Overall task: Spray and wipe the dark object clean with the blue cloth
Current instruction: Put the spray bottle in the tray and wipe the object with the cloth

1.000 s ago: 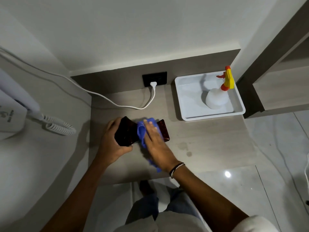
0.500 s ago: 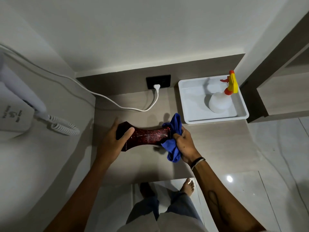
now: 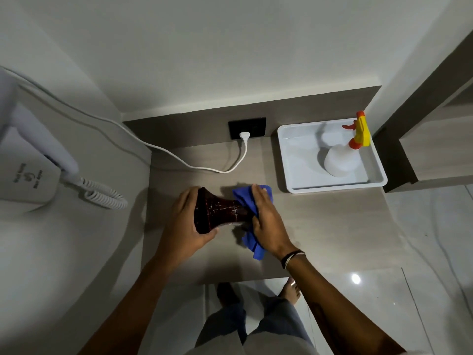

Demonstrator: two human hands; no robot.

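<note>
A dark red-brown glossy object (image 3: pixel 217 213) with flared ends lies on its side over the wooden counter (image 3: pixel 332 226). My left hand (image 3: pixel 183 224) grips its wide left end. My right hand (image 3: pixel 266 219) holds the blue cloth (image 3: pixel 247 201) wrapped around the object's right part, which the cloth and hand hide. A tail of the cloth hangs down toward the counter's front. The white spray bottle (image 3: pixel 341 161) with a yellow and orange trigger head stands in the white tray (image 3: pixel 289 160) at the back right.
A white cable (image 3: pixel 194 166) runs from a black wall socket (image 3: pixel 247 127) across the counter's back to the left. A wall-mounted white hair dryer (image 3: pixel 30 172) with a coiled cord hangs at left. The counter's front edge is near my legs.
My right hand slid the cloth from the object's right tip back leftward over its right part. The object has turned so its left end faces up more.
</note>
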